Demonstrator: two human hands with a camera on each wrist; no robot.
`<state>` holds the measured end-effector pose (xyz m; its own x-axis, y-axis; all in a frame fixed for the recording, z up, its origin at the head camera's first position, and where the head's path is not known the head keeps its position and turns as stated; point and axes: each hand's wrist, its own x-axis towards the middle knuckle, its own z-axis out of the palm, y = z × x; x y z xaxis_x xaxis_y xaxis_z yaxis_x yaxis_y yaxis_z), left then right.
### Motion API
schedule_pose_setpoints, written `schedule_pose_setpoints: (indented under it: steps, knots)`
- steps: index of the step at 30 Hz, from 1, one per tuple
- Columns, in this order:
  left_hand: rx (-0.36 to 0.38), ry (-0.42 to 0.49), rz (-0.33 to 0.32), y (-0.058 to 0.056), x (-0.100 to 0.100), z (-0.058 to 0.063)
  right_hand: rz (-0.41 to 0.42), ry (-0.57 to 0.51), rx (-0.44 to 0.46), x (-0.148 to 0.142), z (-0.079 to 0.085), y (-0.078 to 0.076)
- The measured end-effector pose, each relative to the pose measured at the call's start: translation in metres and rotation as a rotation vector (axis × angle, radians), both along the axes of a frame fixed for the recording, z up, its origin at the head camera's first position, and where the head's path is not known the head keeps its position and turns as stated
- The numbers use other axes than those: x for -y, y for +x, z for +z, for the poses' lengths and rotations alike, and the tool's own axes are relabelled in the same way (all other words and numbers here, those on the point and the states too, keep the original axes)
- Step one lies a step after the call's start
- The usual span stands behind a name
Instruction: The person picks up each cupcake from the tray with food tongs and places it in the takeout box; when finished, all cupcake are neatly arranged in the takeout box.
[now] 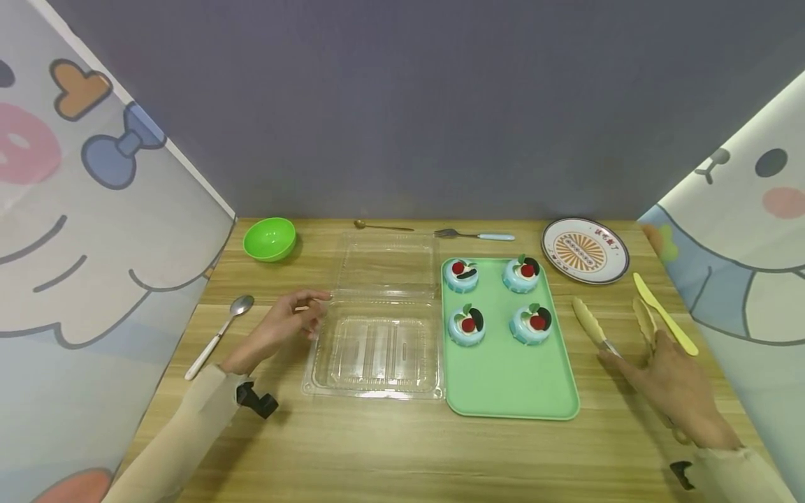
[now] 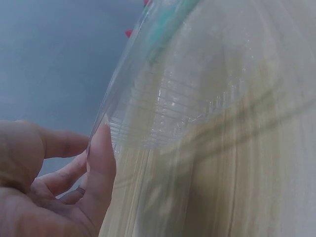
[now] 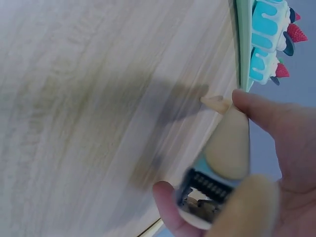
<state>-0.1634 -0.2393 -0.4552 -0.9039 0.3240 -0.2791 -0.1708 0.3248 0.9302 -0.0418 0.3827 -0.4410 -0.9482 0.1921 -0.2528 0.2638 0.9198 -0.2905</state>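
Observation:
In the head view a clear plastic clamshell box point(image 1: 377, 356) lies unfolded on the wooden table, its lid at the back. My left hand point(image 1: 292, 318) is at the box's left side; in the left wrist view its thumb and finger pinch the thin clear edge. My right hand point(image 1: 676, 388) holds a pair of tongs point(image 1: 588, 321) by the handle, to the right of the green tray point(image 1: 512, 384). The tongs' pale yellow tips are spread apart, with nothing between them. Several blue cupcakes point(image 1: 467, 325) topped with red berries stand on the tray's back half.
Right of the tongs lies a yellow knife point(image 1: 666, 314), with a patterned plate point(image 1: 585, 250) behind. A fork point(image 1: 474, 235) and a small spoon point(image 1: 383, 227) lie along the back. A green bowl point(image 1: 270, 239) and a white-handled spoon point(image 1: 220, 337) are at the left.

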Motion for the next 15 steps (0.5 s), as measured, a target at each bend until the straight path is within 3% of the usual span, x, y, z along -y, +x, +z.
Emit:
schedule_pose_setpoints:
  steps: [7,15]
  knots:
    - [-0.002,-0.015,-0.006,0.000,-0.001,0.002,-0.001,-0.052,-0.119,0.002,0.006,0.002]
    - [0.003,-0.032,0.008,0.001,-0.001,0.001,0.019,-0.074,-0.293,0.007,0.025,-0.002]
